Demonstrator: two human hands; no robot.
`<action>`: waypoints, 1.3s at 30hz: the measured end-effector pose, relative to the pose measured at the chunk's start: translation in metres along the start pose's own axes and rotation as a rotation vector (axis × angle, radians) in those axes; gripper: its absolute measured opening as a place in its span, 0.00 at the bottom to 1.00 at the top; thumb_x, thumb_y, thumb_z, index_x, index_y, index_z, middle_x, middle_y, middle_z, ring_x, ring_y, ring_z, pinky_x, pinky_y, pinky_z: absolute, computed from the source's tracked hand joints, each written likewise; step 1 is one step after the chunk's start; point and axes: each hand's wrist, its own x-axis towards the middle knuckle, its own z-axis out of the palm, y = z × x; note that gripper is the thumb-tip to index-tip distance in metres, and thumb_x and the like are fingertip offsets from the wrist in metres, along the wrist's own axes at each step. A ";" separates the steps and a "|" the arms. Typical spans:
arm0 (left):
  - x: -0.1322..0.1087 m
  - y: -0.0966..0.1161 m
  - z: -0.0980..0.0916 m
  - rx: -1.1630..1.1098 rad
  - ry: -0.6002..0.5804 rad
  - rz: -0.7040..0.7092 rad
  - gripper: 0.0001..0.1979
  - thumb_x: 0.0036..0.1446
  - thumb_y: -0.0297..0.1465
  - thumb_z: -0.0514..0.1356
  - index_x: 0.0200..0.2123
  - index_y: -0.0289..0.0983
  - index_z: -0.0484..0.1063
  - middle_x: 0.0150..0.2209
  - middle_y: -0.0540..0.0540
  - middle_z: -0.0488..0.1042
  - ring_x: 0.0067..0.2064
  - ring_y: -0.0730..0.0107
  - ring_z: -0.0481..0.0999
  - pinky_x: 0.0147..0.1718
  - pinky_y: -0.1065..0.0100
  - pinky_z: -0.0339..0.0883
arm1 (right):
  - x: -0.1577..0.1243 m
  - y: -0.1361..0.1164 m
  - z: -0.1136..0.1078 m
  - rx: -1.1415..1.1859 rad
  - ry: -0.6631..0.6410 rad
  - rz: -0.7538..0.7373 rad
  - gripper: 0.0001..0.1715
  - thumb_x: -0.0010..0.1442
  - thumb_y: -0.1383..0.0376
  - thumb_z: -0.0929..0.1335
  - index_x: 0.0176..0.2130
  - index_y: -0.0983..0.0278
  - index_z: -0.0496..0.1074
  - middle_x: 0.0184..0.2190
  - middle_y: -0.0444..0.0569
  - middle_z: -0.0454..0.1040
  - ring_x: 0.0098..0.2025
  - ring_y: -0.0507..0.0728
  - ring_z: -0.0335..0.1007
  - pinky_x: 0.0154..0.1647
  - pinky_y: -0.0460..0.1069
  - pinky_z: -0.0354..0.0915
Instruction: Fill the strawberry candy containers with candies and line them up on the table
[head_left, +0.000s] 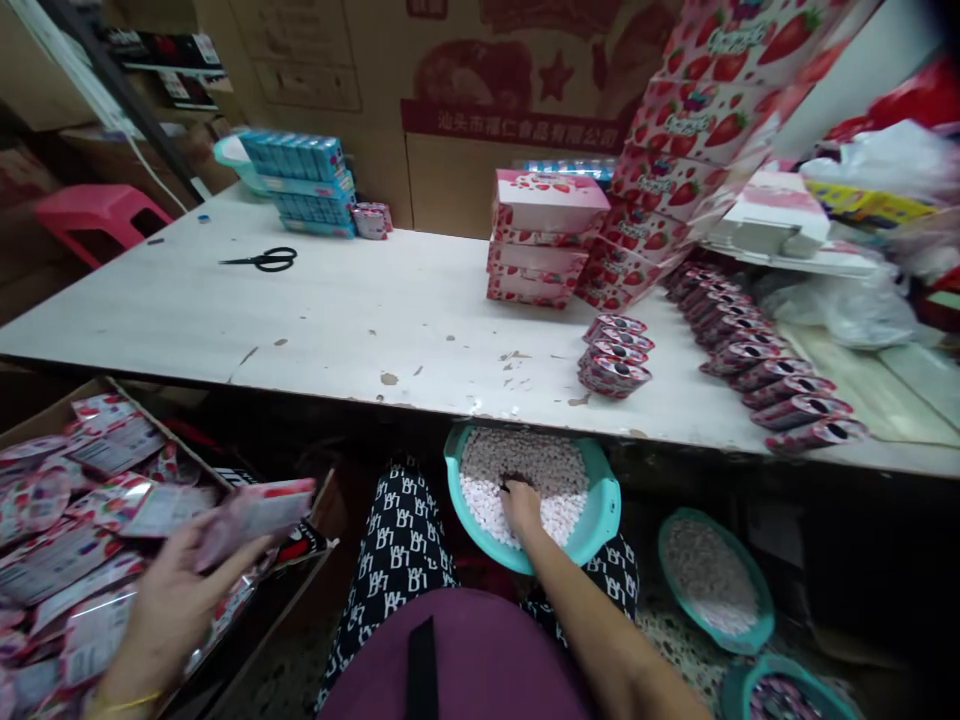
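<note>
My left hand (176, 590) grips a pink and white packet (259, 508), somewhat blurred, above an open carton (176, 432) of similar packets at lower left. On my lap rests a teal basin (609, 500) filled with small white pellets (555, 512), which look like candies. Into these reaches my right hand (523, 508), its fingers curled down around a small dark thing (516, 480) that I cannot make out. The fingertips are partly hidden by the hand itself.
A white table (420, 330) spans the front, bearing scissors (266, 260), blue packs (300, 185), strawberry-print boxes (544, 240) and rows of upright pouches (780, 375). At lower right stand a second basin of pellets (709, 575) and a third basin (784, 690). A pink stool (97, 215) is at far left.
</note>
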 end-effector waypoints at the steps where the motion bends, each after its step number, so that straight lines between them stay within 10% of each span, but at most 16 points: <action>1: -0.006 0.012 0.021 -0.014 -0.098 0.014 0.30 0.29 0.41 0.68 0.39 0.41 0.67 0.37 0.47 0.74 0.38 0.55 0.73 0.39 0.57 0.67 | 0.004 -0.004 0.005 0.040 0.016 0.017 0.17 0.56 0.66 0.59 0.41 0.69 0.71 0.36 0.58 0.73 0.40 0.58 0.68 0.41 0.50 0.59; 7: -0.023 0.048 0.136 -0.114 -0.577 0.213 0.24 0.39 0.38 0.64 0.41 0.35 0.66 0.37 0.46 0.73 0.38 0.64 0.72 0.40 0.64 0.66 | 0.005 0.024 -0.016 0.247 0.096 -0.039 0.14 0.52 0.66 0.64 0.40 0.64 0.72 0.35 0.49 0.72 0.39 0.55 0.67 0.41 0.47 0.60; 15: -0.030 0.051 0.237 0.071 -0.622 0.642 0.14 0.42 0.24 0.59 0.37 0.36 0.69 0.36 0.46 0.69 0.39 0.66 0.69 0.40 0.67 0.63 | -0.039 0.056 -0.118 0.382 0.177 -0.274 0.16 0.54 0.64 0.63 0.44 0.61 0.70 0.33 0.47 0.68 0.38 0.54 0.64 0.40 0.47 0.60; 21: -0.046 0.053 0.274 0.244 -0.649 0.704 0.17 0.42 0.23 0.59 0.39 0.36 0.68 0.38 0.44 0.70 0.42 0.63 0.68 0.43 0.65 0.61 | -0.043 0.042 -0.169 0.029 0.050 -0.340 0.14 0.53 0.65 0.64 0.41 0.60 0.71 0.33 0.47 0.69 0.40 0.55 0.64 0.41 0.47 0.58; 27: -0.053 0.066 0.268 0.345 -0.721 0.752 0.19 0.44 0.26 0.58 0.43 0.37 0.66 0.41 0.42 0.70 0.45 0.59 0.67 0.44 0.65 0.59 | -0.030 0.051 -0.143 0.322 0.037 -0.418 0.15 0.51 0.68 0.66 0.41 0.62 0.71 0.32 0.46 0.69 0.36 0.52 0.65 0.38 0.46 0.59; 31: -0.048 0.065 0.269 0.284 -0.824 0.505 0.30 0.40 0.27 0.62 0.50 0.39 0.61 0.36 0.45 0.72 0.40 0.61 0.70 0.40 0.66 0.61 | -0.038 0.067 -0.126 0.482 0.093 -0.403 0.15 0.51 0.68 0.67 0.41 0.63 0.71 0.32 0.47 0.70 0.36 0.52 0.65 0.38 0.46 0.60; 39: -0.058 0.049 0.285 -0.614 -0.892 -0.689 0.10 0.51 0.29 0.57 0.37 0.32 0.69 0.30 0.44 0.73 0.27 0.72 0.71 0.25 0.71 0.66 | -0.064 0.072 -0.171 0.170 0.041 -0.349 0.15 0.54 0.64 0.64 0.44 0.59 0.70 0.35 0.46 0.70 0.40 0.53 0.65 0.41 0.46 0.59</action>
